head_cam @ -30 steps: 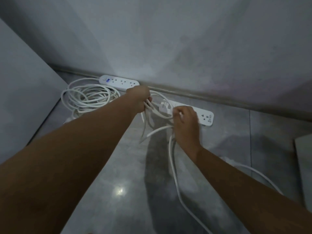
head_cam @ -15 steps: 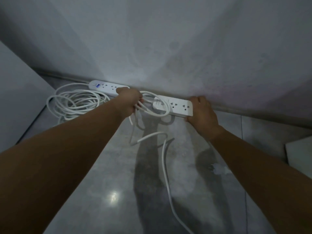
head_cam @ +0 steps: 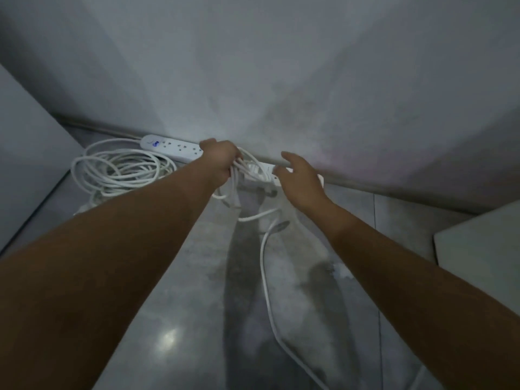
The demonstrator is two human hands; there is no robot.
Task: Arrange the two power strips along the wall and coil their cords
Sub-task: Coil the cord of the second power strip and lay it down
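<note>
Two white power strips lie on the floor against the grey wall. The first power strip is at the left, with its coiled cord heaped on the floor beside it. My left hand grips several loops of the second cord, whose loose end trails across the floor toward me. The second power strip lies just right of that hand, mostly hidden behind my right hand, which hovers over it with fingers spread.
A grey panel closes the left side, meeting the wall in a corner. A pale flat object sits on the floor at the right. The floor is glossy grey tile.
My right hand has let go of the second strip's right end and moved left over it, fingers spread. The left hand still holds the cord loops.
</note>
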